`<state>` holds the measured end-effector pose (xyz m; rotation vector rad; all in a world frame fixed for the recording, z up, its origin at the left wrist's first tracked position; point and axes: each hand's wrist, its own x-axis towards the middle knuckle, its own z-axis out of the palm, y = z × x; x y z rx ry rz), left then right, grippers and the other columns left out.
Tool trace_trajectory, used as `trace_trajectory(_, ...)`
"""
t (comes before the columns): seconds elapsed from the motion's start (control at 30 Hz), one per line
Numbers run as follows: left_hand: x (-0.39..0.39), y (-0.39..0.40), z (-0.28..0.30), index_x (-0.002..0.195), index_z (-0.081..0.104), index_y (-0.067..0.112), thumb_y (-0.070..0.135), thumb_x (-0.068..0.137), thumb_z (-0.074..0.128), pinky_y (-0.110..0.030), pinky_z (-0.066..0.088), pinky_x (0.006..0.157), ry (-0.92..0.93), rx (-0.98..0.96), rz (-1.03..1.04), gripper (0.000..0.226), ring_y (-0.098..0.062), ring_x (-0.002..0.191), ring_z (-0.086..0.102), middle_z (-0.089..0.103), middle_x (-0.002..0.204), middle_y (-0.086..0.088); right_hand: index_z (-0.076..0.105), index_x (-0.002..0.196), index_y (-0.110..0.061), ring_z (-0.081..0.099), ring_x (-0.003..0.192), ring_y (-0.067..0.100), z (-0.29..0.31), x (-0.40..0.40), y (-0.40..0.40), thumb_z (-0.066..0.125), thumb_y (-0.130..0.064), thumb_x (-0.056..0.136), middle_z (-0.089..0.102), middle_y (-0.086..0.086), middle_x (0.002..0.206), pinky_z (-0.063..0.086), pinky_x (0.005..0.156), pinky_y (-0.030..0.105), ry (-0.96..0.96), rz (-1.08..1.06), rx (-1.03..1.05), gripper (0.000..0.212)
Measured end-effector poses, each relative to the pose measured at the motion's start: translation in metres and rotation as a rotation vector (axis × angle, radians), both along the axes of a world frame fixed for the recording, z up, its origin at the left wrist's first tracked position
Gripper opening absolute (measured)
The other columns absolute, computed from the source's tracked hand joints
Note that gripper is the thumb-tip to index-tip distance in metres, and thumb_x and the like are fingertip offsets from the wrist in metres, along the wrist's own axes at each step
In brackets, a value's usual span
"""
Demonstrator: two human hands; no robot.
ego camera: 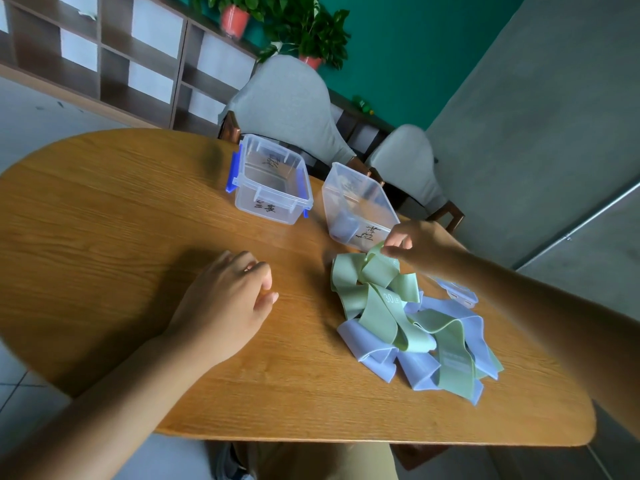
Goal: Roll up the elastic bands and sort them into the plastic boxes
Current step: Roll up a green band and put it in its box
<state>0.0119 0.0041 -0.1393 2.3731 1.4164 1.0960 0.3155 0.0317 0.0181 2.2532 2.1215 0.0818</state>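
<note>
A loose heap of green elastic bands (374,292) and lilac elastic bands (367,344) lies on the right part of the wooden table (121,216). My right hand (412,244) pinches the far end of one green band at the top of the heap. My left hand (228,303) rests on the table left of the heap, its fingers loosely curled and holding nothing. Two clear plastic boxes stand behind the heap: the left box (270,181) with blue clips shows nothing inside, and the right box (356,206) holds a rolled lilac band (344,225).
A clear box lid (455,289) lies just right of the heap. Two grey chairs (287,102) stand at the far side of the table. A shelf unit and potted plants are behind them, and a grey wall runs close on the right.
</note>
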Motion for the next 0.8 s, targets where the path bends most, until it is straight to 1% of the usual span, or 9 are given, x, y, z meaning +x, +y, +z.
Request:
trace_trajectory(0.07,0.000,0.000,0.000,0.084,0.061,0.024,0.035,0.088,0.070,-0.028,0.042,0.070,-0.006,-0.001,-0.005,0.015,-0.011,0.085,0.047,0.058,0.090,0.010,0.071,0.098,-0.027,0.065,0.085,0.016,-0.010,0.000,-0.007,0.072,-0.048,0.088,0.066,-0.008,0.094,0.051,0.074,0.030,-0.033,-0.024,-0.021,0.023)
trace_trajectory(0.17,-0.001,0.001,0.000,0.085,0.061,0.025,0.036,0.088,0.069,-0.026,0.040,0.070,-0.014,-0.006,-0.010,0.014,-0.010,0.086,0.047,0.057,0.091,0.011,0.070,0.108,-0.026,0.059,0.092,0.018,-0.023,0.002,-0.010,0.072,-0.047,0.088,0.060,-0.007,0.104,0.044,0.078,0.030,-0.092,-0.047,-0.019,0.029)
trace_trajectory(0.27,-0.001,0.000,0.000,0.086,0.061,0.025,0.037,0.089,0.067,-0.028,0.045,0.074,-0.037,-0.025,-0.023,0.014,-0.012,0.089,0.049,0.057,0.092,0.011,0.070,0.105,-0.027,0.058,0.085,0.017,-0.032,0.002,-0.013,0.073,-0.040,0.089,0.064,-0.005,0.109,0.045,0.074,0.030,-0.076,-0.053,0.048,0.020)
trace_trajectory(0.33,-0.003,-0.001,0.000,0.086,0.061,0.025,0.037,0.090,0.066,-0.030,0.047,0.076,-0.049,-0.037,-0.031,0.014,-0.013,0.090,0.050,0.057,0.092,0.011,0.068,0.096,-0.031,0.059,0.082,0.017,-0.037,0.000,-0.016,0.072,-0.035,0.090,0.066,-0.005,0.108,0.044,0.070,0.029,-0.067,-0.054,0.081,0.008)
trace_trajectory(0.37,-0.004,-0.001,0.001,0.085,0.060,0.025,0.037,0.090,0.066,-0.030,0.047,0.076,-0.053,-0.042,-0.034,0.014,-0.013,0.090,0.050,0.057,0.092,0.011,0.066,0.092,-0.033,0.060,0.082,0.017,-0.039,-0.001,-0.017,0.071,-0.034,0.091,0.067,-0.005,0.108,0.046,0.070,0.030,-0.069,-0.055,0.093,0.005)
trace_trajectory(0.43,-0.005,-0.002,0.001,0.085,0.060,0.025,0.037,0.090,0.065,-0.032,0.048,0.078,-0.067,-0.053,-0.040,0.014,-0.013,0.091,0.050,0.056,0.092,0.011,0.063,0.090,-0.033,0.062,0.079,0.015,-0.042,-0.005,-0.019,0.066,-0.030,0.093,0.068,-0.004,0.104,0.051,0.070,0.031,-0.069,-0.053,0.115,0.006)
trace_trajectory(0.53,-0.005,-0.002,0.002,0.085,0.060,0.025,0.038,0.090,0.064,-0.034,0.049,0.079,-0.073,-0.066,-0.047,0.014,-0.014,0.093,0.050,0.055,0.091,0.011,0.064,0.092,-0.027,0.063,0.071,0.014,-0.040,-0.011,-0.022,0.059,-0.025,0.095,0.068,-0.003,0.096,0.053,0.067,0.032,-0.044,-0.051,0.161,0.005)
trace_trajectory(0.67,-0.005,-0.002,0.003,0.087,0.060,0.027,0.039,0.091,0.064,-0.030,0.047,0.080,-0.082,-0.075,-0.048,0.014,-0.011,0.095,0.050,0.055,0.093,0.012,0.061,0.099,-0.020,0.066,0.080,0.027,-0.036,-0.020,-0.023,0.054,-0.025,0.099,0.070,0.003,0.101,0.057,0.068,0.042,-0.031,-0.009,0.243,0.008)
trace_trajectory(0.8,-0.005,-0.004,0.005,0.086,0.060,0.027,0.039,0.091,0.063,-0.029,0.048,0.079,-0.102,-0.083,-0.047,0.013,-0.010,0.095,0.051,0.055,0.093,0.014,0.060,0.101,-0.022,0.065,0.082,0.027,-0.030,-0.033,-0.024,0.053,-0.024,0.100,0.071,0.003,0.096,0.056,0.069,0.041,0.026,0.052,0.317,0.007)
